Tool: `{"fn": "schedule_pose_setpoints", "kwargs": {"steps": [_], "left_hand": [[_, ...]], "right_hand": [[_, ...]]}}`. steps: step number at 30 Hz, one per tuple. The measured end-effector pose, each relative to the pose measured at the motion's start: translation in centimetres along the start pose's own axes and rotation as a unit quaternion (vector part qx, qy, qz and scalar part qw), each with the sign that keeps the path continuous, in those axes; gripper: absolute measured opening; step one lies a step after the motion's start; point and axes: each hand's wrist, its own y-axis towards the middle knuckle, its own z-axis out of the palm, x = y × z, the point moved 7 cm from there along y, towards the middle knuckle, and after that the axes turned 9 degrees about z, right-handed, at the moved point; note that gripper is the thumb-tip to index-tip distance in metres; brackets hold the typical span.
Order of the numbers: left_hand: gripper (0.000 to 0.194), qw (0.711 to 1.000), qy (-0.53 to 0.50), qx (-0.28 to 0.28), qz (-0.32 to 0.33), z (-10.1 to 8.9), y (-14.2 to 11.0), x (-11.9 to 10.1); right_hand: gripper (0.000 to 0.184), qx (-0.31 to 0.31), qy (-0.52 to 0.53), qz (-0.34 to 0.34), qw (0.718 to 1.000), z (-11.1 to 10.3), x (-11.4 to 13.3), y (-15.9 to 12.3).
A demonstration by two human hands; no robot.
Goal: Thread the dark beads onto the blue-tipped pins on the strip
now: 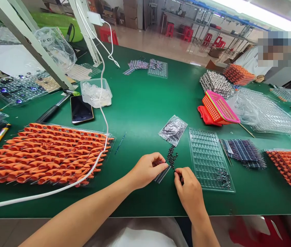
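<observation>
In the head view my left hand (148, 170) is closed, thumb against fingers, on a narrow dark ridged strip (162, 175) that slants down toward the table edge. My right hand (189, 188) is beside it, thumb and fingertips pinched together; what they hold, if anything, is too small to make out. Just beyond both hands lies a loose pile of small black parts (171, 157). Touching the pile's far end is a clear plastic bag (173, 129) with more dark pieces inside.
A clear ridged tray (203, 154) with thin metal pieces (223, 178) lies right of my hands. Rows of orange parts (45, 154) fill a tray at left, crossed by a white cable (106, 123). A pink-and-red basket (219, 106) stands farther right; a person (251, 60) sits beyond.
</observation>
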Motion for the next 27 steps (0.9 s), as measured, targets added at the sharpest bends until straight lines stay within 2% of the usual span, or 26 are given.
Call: {"fn": "schedule_pose_setpoints", "kwargs": {"steps": [10, 14, 21, 27], "left_hand": [[0.022, 1.000, -0.002, -0.001, -0.005, -0.1, -0.1, -0.1], [0.022, 1.000, -0.007, 0.001, -0.006, 0.0, 0.0, -0.1], [0.021, 1.000, -0.014, 0.001, -0.006, 0.0, -0.1, -0.2], [0.021, 1.000, -0.019, 0.003, -0.003, 0.1, -0.1, 0.0]], "right_hand": [[0.019, -0.015, 0.037, 0.015, 0.999, -1.8, -0.9, -0.7], [0.020, -0.014, 0.036, 0.003, 0.999, -1.7, -0.9, -1.0], [0.022, -0.024, 0.005, -0.070, 0.997, -1.0, 0.0, -0.9], [0.024, 0.002, -0.087, -0.134, 0.987, -0.7, 0.9, -0.7]]}}
